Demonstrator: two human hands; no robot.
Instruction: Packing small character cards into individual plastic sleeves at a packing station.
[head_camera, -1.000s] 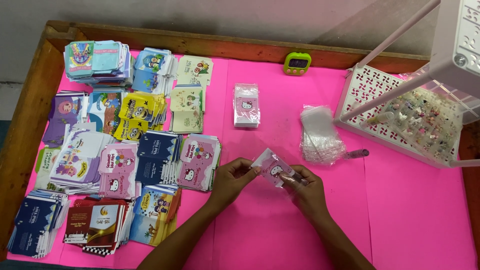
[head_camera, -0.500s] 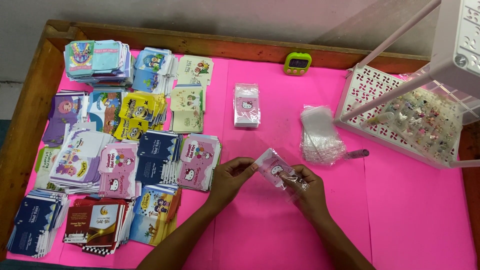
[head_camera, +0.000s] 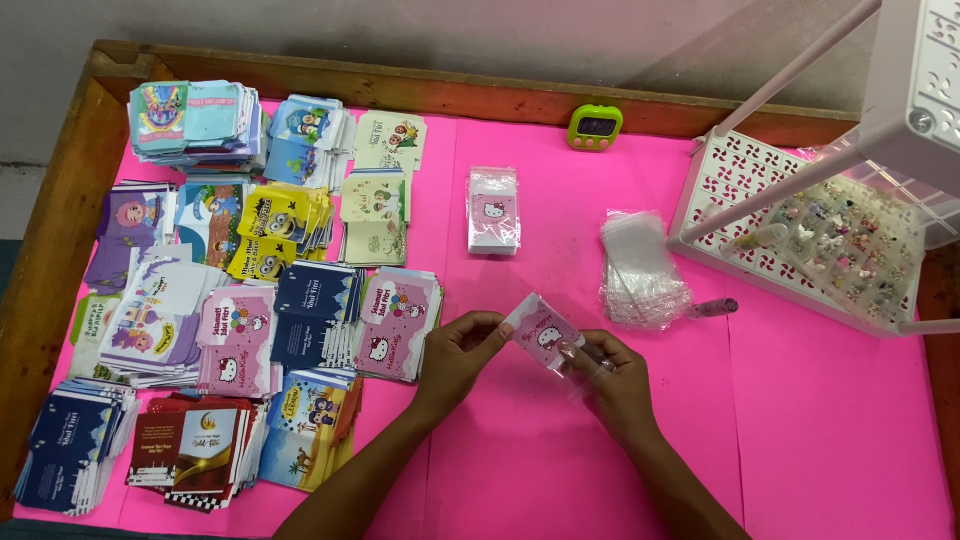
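Both hands, left hand (head_camera: 462, 352) and right hand (head_camera: 610, 375), pinch pink card (head_camera: 541, 331) in clear sleeve; sleeve stack (head_camera: 640, 270), card piles (head_camera: 240, 300) flank on pink worktop (head_camera: 820, 400).

The worktop (head_camera: 820, 430) is matt pink sheet, framed in rough wood. Glossy clear plastic sleeves (head_camera: 640, 270) crinkle; the paper card (head_camera: 543, 330) looks smooth, and the rack (head_camera: 740, 185) is white plastic.

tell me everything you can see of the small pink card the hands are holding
The small pink card is a rectangle with a white cartoon cat figure on its face. It looks like thin printed card, tilted diagonally above the pink table cover. The left hand pinches its upper left end. Its lower right end sits in a clear plastic sleeve that the right hand holds. It touches nothing else.
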